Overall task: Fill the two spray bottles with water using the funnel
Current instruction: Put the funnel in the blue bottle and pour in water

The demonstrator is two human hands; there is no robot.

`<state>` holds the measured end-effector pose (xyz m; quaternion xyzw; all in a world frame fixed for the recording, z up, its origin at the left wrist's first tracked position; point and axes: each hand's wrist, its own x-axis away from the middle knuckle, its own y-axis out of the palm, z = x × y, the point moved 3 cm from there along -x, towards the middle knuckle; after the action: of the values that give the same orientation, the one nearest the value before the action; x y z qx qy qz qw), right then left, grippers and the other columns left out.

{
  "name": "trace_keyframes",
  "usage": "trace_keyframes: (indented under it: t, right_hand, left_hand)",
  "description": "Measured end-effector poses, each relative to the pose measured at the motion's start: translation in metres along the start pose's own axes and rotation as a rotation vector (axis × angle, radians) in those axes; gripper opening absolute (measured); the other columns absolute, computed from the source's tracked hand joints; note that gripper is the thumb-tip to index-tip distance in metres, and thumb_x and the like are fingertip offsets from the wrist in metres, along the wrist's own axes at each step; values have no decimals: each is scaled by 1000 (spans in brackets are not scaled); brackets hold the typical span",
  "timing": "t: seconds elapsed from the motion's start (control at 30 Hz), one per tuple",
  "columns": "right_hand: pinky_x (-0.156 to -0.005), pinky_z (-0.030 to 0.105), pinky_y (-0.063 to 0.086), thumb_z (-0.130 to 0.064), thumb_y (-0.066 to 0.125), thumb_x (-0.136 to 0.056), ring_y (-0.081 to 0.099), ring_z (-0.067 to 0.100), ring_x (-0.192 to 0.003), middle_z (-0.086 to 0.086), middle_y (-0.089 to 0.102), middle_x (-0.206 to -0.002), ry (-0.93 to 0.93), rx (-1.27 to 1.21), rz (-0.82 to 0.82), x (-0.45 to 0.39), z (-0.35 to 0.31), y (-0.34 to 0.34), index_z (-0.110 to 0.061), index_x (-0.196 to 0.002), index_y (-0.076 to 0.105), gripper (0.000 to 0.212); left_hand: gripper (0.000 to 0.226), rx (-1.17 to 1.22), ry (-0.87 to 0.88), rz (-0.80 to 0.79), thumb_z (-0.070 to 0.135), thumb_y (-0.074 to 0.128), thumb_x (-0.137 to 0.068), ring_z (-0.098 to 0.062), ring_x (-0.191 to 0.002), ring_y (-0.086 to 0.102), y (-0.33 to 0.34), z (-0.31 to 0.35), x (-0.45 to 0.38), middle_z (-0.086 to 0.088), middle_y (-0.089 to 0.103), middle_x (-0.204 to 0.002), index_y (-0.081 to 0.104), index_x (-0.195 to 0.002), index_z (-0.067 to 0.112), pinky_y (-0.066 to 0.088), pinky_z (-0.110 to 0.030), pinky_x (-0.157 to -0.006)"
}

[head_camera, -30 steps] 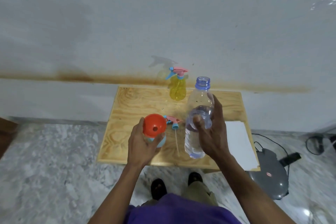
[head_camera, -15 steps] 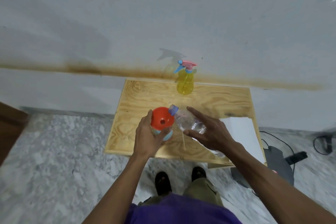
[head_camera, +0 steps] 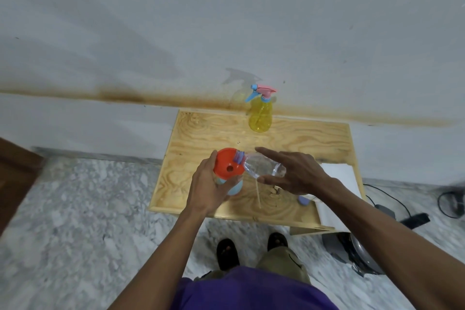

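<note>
Pouring water bottle (head_camera: 261,167) into funnel (head_camera: 227,163) | right hand (head_camera: 297,172) grasps bottle, neck at funnel's 3 o'clock | left hand (head_camera: 208,187) grips blue spray bottle (head_camera: 235,187) (steadying) | tilt slowly, keep mouth over rim.

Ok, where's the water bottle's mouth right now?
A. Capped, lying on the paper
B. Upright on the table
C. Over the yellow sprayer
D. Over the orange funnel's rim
D: the right hand tips the water bottle so its mouth lies over the funnel, which the left hand steadies.
</note>
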<state>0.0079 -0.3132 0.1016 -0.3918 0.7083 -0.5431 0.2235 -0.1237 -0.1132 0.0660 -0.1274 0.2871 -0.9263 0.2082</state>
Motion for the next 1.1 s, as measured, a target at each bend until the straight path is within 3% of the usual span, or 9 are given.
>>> trace_keyframes:
  t: [0.17, 0.3, 1.1]
  right_hand:
    - [-63, 31, 53, -87, 33, -78, 62, 17, -78, -4, 71, -114, -8, 45, -32, -4, 2, -3, -51, -153, 18, 85]
    - [-59, 29, 48, -85, 38, -81, 55, 13, -72, -6, 69, -102, -12, 90, -59, -5, 3, -6, -51, -153, 16, 82]
    - [-55, 26, 40, -85, 37, -82, 54, 12, -73, -7, 69, -103, -10, 146, -100, -1, 4, -11, -53, -153, 14, 80]
  left_hand:
    - [97, -4, 1, -9, 52, 80, -76, -7, -115, 47, -2, 2, -1, 1, 55, -132, 33, -154, 17, 35, -21, -92]
    - [96, -14, -4, -15, 55, 78, -76, -13, -120, 52, -1, -2, -2, 2, 56, -131, 34, -153, 18, 37, -22, -94]
    - [92, 4, 25, -7, 48, 80, -78, -7, -116, 46, -3, 3, 2, 4, 54, -126, 35, -152, 19, 33, -16, -91]
